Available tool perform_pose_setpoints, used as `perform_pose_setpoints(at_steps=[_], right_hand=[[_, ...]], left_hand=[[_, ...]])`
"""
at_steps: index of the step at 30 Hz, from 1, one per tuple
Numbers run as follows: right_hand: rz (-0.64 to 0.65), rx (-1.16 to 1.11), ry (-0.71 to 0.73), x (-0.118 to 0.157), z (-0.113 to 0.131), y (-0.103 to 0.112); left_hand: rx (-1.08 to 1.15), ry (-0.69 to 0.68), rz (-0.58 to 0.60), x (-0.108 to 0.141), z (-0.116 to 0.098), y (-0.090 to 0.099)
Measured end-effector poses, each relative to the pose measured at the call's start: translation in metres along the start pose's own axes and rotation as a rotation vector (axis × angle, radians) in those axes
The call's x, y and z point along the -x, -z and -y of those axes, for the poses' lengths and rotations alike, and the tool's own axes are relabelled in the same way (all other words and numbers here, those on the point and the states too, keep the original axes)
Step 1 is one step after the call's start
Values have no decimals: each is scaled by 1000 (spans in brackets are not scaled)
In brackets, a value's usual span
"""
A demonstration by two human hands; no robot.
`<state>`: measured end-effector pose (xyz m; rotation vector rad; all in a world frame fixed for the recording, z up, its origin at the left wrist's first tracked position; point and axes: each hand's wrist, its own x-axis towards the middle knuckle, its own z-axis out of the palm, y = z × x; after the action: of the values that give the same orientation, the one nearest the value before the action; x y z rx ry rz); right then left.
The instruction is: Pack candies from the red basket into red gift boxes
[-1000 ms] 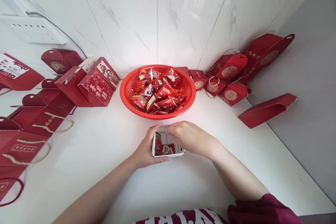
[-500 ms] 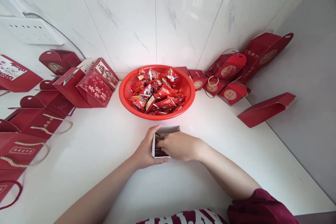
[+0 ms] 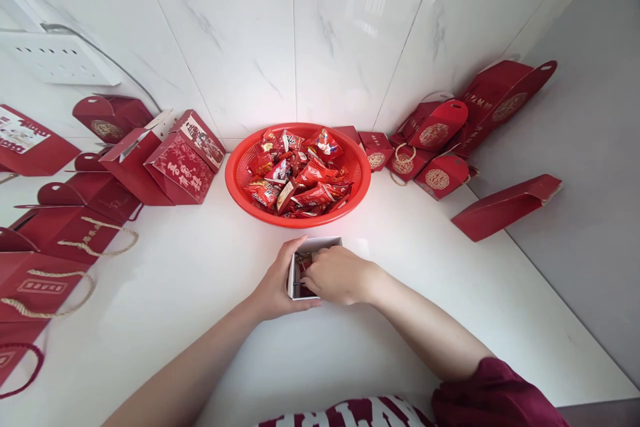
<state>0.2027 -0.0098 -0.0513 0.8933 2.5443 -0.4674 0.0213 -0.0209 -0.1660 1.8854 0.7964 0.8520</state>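
A small open box [image 3: 327, 241] with white inner walls stands on the white counter, just in front of a red plastic basket [image 3: 364, 180] full of red-wrapped sweets [image 3: 320, 173]. My left hand [image 3: 280, 287] is wrapped round the box's left side, thumb at the far edge and fingers along the near edge. The fingers of my right hand [image 3: 343, 275] reach down inside the box, curled over its contents. Dark and reddish items show in the box beside them, too small to name. Whether my right fingertips grip anything is hidden.
Red gift boxes [image 3: 95, 197], some with rope handles, line the left side. More red boxes [image 3: 435, 133] stand at the back right. A narrow red box sleeve [image 3: 505, 208] leans near the grey panel at right. White tiled wall [image 3: 250, 33] rises behind the basket.
The fingers of my right hand have shifted slightly inside the box, and the hand is a little further left. My left hand keeps its hold on the box.
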Motion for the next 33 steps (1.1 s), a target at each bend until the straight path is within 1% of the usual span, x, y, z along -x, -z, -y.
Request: perform_pose_setpoints(at_steps=[7,11,14,17,20,22,24,25,26,27,28,29,30,32,33], right_hand=[[-34,9,33,-3,-4,-7],[-107,13,24,-5,-4,-9],[-76,-10,11,-7,-3,-10],[-36,-27,27,-9,-4,-11],[-68,-100,35,-5,-7,-8],[-150,-236,93,5,-13,-2],[-309,-389,158,17,-23,9],[-411,-446,157,22,-30,15],[-516,-482,122,26,-39,22],[-607,-502,57,28,-49,28],[-652,-502,-10,26,-60,34],[-636,-491,-60,21,-71,39],[-566,-475,-101,13,-83,42],[-331,-350,-192,-8,-104,46],[-286,-326,-213,-19,-113,48]], left_hand=[[60,37,0,1,2,-2],[65,44,7,2,3,-2],[46,40,4,2,2,-1],[26,29,7,2,1,0],[19,16,2,1,0,0],[19,22,-11,1,-2,0],[44,41,-13,1,-2,0],[65,49,-14,1,-3,-1],[92,58,-14,2,-3,-1],[121,69,-11,2,-3,-2],[149,79,-10,3,-3,-2],[170,88,-9,3,-2,-2],[184,97,-7,4,-2,-3],[194,106,-7,4,-2,-2],[188,107,-10,5,-3,-2]])
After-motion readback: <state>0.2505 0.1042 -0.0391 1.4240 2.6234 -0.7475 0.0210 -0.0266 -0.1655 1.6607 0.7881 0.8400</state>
